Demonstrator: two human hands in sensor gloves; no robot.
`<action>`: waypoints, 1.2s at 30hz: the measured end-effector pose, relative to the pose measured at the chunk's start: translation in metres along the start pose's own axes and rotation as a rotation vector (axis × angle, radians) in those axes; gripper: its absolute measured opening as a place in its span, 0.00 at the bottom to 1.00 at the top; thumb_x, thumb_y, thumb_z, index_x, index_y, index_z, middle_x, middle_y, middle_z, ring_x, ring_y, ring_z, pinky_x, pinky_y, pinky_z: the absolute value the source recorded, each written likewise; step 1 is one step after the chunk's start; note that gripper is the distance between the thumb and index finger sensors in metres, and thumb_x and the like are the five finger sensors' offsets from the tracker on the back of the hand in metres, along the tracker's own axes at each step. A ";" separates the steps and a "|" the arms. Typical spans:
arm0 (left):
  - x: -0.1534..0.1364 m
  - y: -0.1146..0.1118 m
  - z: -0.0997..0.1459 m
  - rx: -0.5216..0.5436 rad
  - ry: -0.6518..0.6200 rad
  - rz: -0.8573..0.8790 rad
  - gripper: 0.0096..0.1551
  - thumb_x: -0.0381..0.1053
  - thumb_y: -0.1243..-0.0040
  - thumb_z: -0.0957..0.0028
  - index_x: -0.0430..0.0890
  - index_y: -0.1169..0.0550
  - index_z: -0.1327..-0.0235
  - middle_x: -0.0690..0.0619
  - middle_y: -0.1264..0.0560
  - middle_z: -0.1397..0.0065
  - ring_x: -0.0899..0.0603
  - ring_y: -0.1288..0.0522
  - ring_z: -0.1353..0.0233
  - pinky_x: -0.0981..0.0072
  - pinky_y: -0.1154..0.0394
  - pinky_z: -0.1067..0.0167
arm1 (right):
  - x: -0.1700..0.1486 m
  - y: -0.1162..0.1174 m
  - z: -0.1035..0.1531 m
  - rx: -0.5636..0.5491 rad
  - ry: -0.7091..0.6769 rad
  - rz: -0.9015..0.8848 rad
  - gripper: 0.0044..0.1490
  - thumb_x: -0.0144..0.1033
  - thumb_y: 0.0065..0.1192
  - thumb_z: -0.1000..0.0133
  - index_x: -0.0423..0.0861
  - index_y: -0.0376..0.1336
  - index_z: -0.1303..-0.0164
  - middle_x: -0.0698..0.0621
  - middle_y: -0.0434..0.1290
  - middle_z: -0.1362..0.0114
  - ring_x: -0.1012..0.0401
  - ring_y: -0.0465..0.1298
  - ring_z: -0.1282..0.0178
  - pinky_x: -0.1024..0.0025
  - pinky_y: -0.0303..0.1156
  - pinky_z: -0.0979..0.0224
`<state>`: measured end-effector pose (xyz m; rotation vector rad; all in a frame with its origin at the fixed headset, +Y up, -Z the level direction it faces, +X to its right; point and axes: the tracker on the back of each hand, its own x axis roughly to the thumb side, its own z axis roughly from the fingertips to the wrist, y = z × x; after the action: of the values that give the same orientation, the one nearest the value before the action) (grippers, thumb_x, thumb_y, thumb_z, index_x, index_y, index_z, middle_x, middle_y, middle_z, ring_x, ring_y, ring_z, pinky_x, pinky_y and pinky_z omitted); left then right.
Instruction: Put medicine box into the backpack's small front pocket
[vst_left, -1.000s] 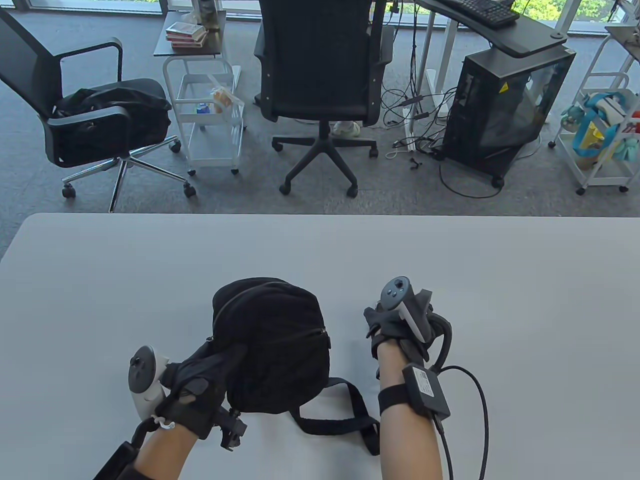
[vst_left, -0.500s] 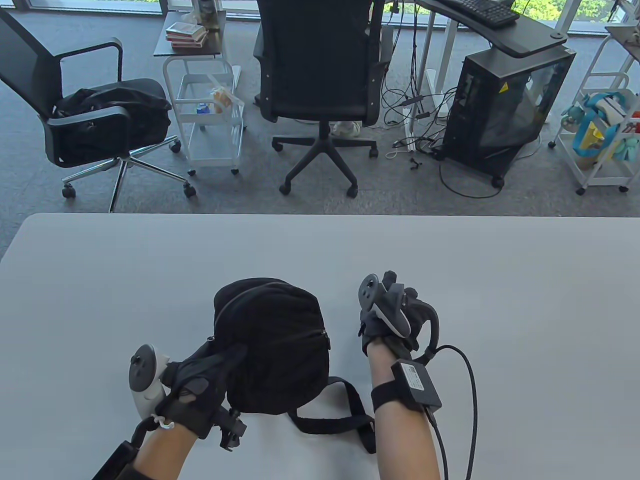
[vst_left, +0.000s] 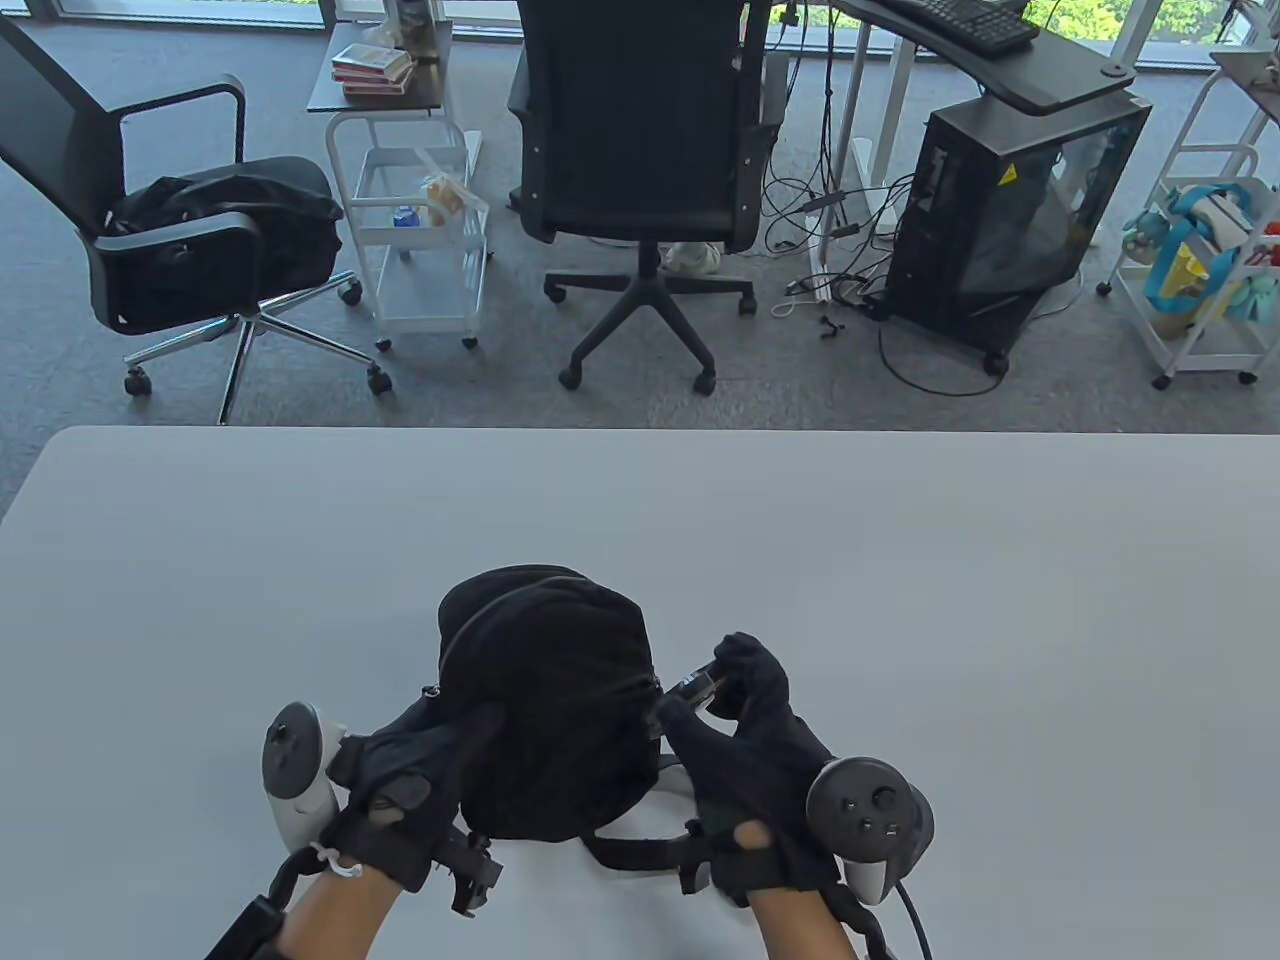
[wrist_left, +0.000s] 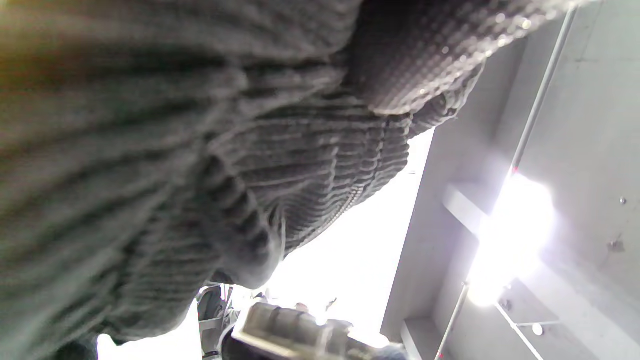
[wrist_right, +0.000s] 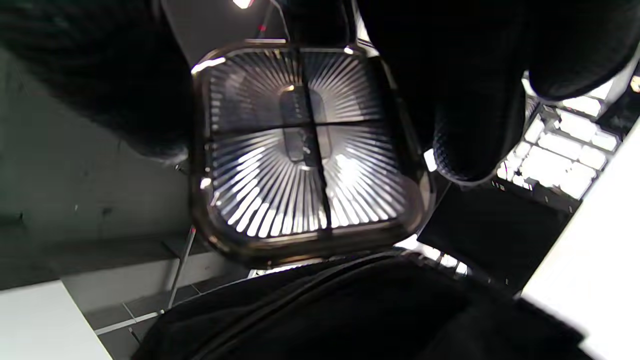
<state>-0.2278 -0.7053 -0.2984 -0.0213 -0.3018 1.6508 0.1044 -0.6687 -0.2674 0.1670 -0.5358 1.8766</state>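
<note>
**Medicine box held at the backpack's right side**

My right hand (vst_left: 760, 740) pinches the medicine box (vst_left: 697, 686) just beside the right flank of the black backpack (vst_left: 548, 690), close to the zipper line that runs across its front. In the table view only a small glinting edge of the box shows between my thumb and fingertips. The right wrist view shows it far better: a clear, square, rounded-cornered case (wrist_right: 305, 150) with a ribbed sunburst pattern and a dark cross dividing it into four compartments, my gloved fingers (wrist_right: 470, 125) pressed on its edges from either side, the dark backpack fabric (wrist_right: 350, 310) right under it.

My left hand (vst_left: 410, 770) rests on the backpack's near left side, fingers laid flat against the fabric; whether they actually grip it I cannot tell. The left wrist view is filled with blurred ribbed cloth (wrist_left: 200, 175) close up.

The backpack sits on the grey table (vst_left: 1000, 600), its strap (vst_left: 640, 850) trailing toward me between my wrists. I cannot tell whether the front pocket is open.
</note>
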 end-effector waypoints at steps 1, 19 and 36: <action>-0.001 -0.003 0.000 -0.010 0.001 -0.007 0.25 0.53 0.30 0.45 0.44 0.17 0.39 0.44 0.16 0.37 0.29 0.27 0.30 0.20 0.46 0.38 | 0.001 -0.001 0.000 -0.014 -0.008 -0.025 0.57 0.70 0.71 0.48 0.37 0.59 0.27 0.32 0.75 0.36 0.39 0.84 0.46 0.34 0.71 0.42; -0.001 -0.028 0.003 -0.143 -0.048 -0.116 0.25 0.53 0.30 0.46 0.44 0.17 0.39 0.43 0.16 0.37 0.28 0.28 0.29 0.20 0.47 0.38 | 0.036 0.028 0.008 0.005 -0.299 0.600 0.55 0.69 0.73 0.49 0.37 0.62 0.29 0.31 0.76 0.38 0.38 0.83 0.49 0.32 0.70 0.44; 0.000 -0.026 0.006 -0.084 -0.067 -0.108 0.24 0.52 0.30 0.46 0.45 0.17 0.39 0.44 0.16 0.37 0.28 0.29 0.29 0.20 0.47 0.38 | 0.036 0.026 0.008 0.174 -0.153 0.456 0.65 0.73 0.67 0.46 0.24 0.55 0.30 0.32 0.77 0.41 0.42 0.85 0.54 0.33 0.70 0.43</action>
<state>-0.2033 -0.7048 -0.2877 -0.0133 -0.4167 1.5333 0.0657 -0.6484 -0.2546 0.3273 -0.5465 2.3706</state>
